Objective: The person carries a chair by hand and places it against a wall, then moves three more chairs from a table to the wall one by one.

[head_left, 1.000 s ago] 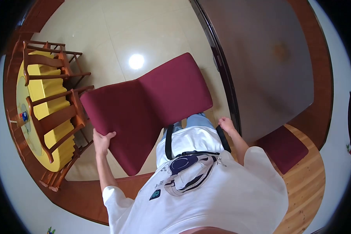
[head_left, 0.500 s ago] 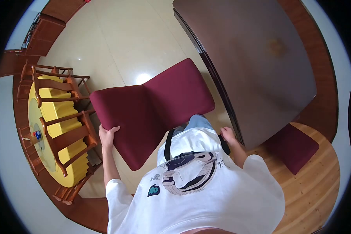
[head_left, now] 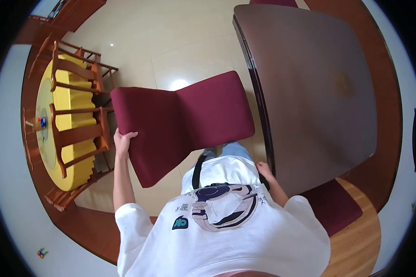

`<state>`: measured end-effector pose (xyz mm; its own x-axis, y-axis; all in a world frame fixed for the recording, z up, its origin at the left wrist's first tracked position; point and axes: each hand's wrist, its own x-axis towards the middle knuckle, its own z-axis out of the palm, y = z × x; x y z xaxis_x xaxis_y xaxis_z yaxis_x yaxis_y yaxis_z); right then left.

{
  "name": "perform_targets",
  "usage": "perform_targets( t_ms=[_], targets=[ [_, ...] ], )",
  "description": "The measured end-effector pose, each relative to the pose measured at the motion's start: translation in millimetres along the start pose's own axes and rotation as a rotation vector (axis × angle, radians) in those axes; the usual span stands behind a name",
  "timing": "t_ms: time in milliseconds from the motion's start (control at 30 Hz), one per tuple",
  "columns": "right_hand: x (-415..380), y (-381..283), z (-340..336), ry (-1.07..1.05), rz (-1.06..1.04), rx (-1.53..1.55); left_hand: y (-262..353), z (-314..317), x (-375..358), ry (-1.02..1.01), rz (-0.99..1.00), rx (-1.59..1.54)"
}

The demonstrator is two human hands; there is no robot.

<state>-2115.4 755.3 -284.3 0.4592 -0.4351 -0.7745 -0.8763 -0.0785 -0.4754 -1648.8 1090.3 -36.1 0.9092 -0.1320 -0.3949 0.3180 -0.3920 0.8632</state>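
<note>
A dark red upholstered chair (head_left: pixel 157 124) stands in front of me, its backrest at the left and its seat at the right, close to the dark table. My left hand (head_left: pixel 124 141) grips the outer edge of the backrest, thumb over its front face. Beside my right hip, near the table's edge, my right hand (head_left: pixel 264 171) has its fingers curled. Whether it holds anything is hidden.
The large dark table (head_left: pixel 309 101) fills the right side. Another red chair (head_left: pixel 333 207) is at the lower right, over a wooden round surface (head_left: pixel 356 244). At left, wooden chairs (head_left: pixel 78 136) surround a round table with yellow cloth (head_left: pixel 71 124).
The view has turned and shifted. My left hand keeps its hold on the chair's backrest. My right hand stays low beside my hip.
</note>
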Motion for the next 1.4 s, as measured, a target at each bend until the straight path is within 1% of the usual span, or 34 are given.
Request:
perform_targets(
  t_ms=[33,67,133,200,267,300,333,367,400,433,467,500,533,567,600,633,667,700,733,767,800,833,867,900,933,1000,1067,1133,1167,1200,1267,1333,1367,1400],
  targets=[
    [4,9,2,0.060,-0.016,-0.018,0,1,0,0.021,-0.007,-0.008],
    [8,19,3,0.071,-0.073,0.025,1,2,1,0.027,-0.007,0.016],
    [5,29,3,0.090,-0.092,0.011,4,0,4,0.037,-0.002,0.067],
    [-1,31,1,0.037,-0.089,-0.094,5,-2,6,0.063,-0.013,0.096],
    [-2,35,5,0.019,-0.058,-0.153,-1,-8,8,-0.006,0.059,0.139],
    [-2,41,8,0.001,-0.055,-0.147,6,-7,3,0.010,0.047,0.146],
    [4,52,12,-0.014,-0.056,-0.147,-1,-10,6,0.032,0.040,0.128],
    [11,59,18,-0.020,-0.113,-0.241,-11,-14,13,-0.045,0.088,0.074],
    [14,62,23,-0.019,-0.101,-0.201,-18,-23,18,-0.112,0.138,0.019],
    [41,88,36,-0.087,-0.089,-0.205,-20,-28,21,-0.107,0.115,0.127],
    [29,59,31,-0.104,-0.084,-0.242,-19,-30,16,-0.092,0.084,0.240],
    [32,48,36,-0.081,-0.054,-0.280,-9,-26,0,-0.023,0.106,0.291],
    [15,3,33,-0.084,-0.028,-0.258,-1,-25,-10,0.049,0.124,0.346],
    [22,-14,39,-0.082,-0.058,-0.297,-24,-27,-5,0.090,0.187,0.301],
    [44,-16,46,-0.117,0.021,-0.157,-41,-27,-3,0.126,0.197,0.340],
    [85,-2,59,-0.051,0.045,-0.155,-50,-28,-8,0.130,0.280,0.361],
    [32,-84,54,-0.022,-0.086,-0.189,-38,-31,-33,0.109,0.311,0.429],
    [47,-93,60,0.024,-0.228,-0.172,-63,-30,-36,0.128,0.344,0.459],
    [46,-129,70,0.043,-0.216,-0.151,-78,-37,-47,0.108,0.383,0.449],
    [46,-164,82,0.006,-0.223,-0.070,-90,-43,-61,0.111,0.398,0.385],
    [35,-206,98,0.016,-0.307,0.019,-108,-49,-76,0.066,0.309,0.305],
    [18,-248,115,0.010,-0.348,0.035,-132,-53,-85,0.008,0.238,0.247],
    [9,-282,135,0.046,-0.444,0.068,-122,-79,-106,-0.112,0.219,0.098],
    [2,-308,153,0.044,-0.511,0.095,-150,-83,-119,-0.151,0.225,-0.073],
    [-17,-342,175,0.029,-0.472,0.211,-191,-85,-124,-0.187,0.258,-0.032],
    [-48,-405,212,0.059,-0.540,0.149,-210,-139,-154,-0.464,0.063,0.138],
    [-73,-463,249,0.071,-0.577,0.044,-294,-169,-159,-0.537,-0.072,0.357],
    [-43,-493,279,0.213,-0.739,0.022,-348,-221,-169,-0.227,-0.195,0.263],
    [-88,-526,297,0.135,-0.867,0.000,-375,-249,-172,-0.101,-0.194,0.315],
    [-82,-537,304,0.159,-0.826,0.028,-398,-279,-176,0.022,-0.197,0.362],
    [-66,-547,306,0.323,-0.684,-0.058,-427,-340,-177,0.016,-0.399,0.620],
    [-58,-550,309,0.362,-0.720,-0.100,-396,-402,-178,0.029,-0.577,0.626],
    [-73,-555,313,0.393,-0.710,-0.119,-402,-418,-175,0.040,-0.578,0.626],
    [-77,-556,316,0.446,-0.646,-0.141,-409,-432,-170,0.232,-0.549,0.510]
  ],
)
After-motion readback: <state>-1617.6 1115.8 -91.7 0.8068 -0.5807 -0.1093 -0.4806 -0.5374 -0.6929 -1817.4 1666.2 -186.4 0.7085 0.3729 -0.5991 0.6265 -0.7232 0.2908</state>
